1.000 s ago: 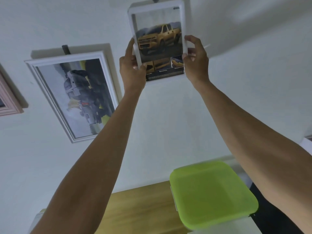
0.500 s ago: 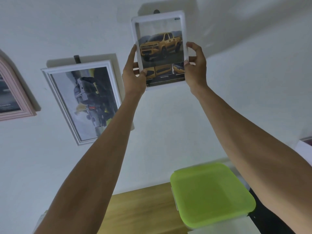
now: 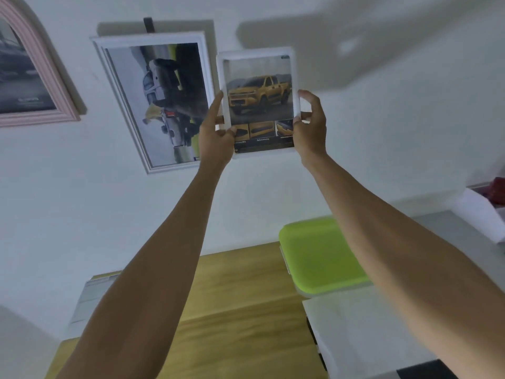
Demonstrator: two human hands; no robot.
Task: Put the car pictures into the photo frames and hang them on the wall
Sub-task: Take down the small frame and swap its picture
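Both my hands hold a small white photo frame (image 3: 258, 77) with a yellow pickup picture up in front of the white wall. My left hand (image 3: 216, 138) grips its lower left edge and my right hand (image 3: 310, 127) grips its lower right edge. The frame's left edge overlaps a larger white frame (image 3: 123, 105) with a grey car picture, which hangs tilted from a dark hook (image 3: 149, 24). A pink arched frame (image 3: 49, 77) with a dark car picture hangs at the far left. No hook shows above the held frame.
Below lies a wooden table (image 3: 240, 302) with a green-lidded box (image 3: 317, 255) at its right and papers (image 3: 90, 299) at its left edge. A white surface (image 3: 363, 332) sits in front of the box. A white box with something red (image 3: 492, 203) stands far right.
The view has tilted down and swung right. The small frame, held by both hands, now sits lower, away from the hook above it, and overlaps the larger white frame.
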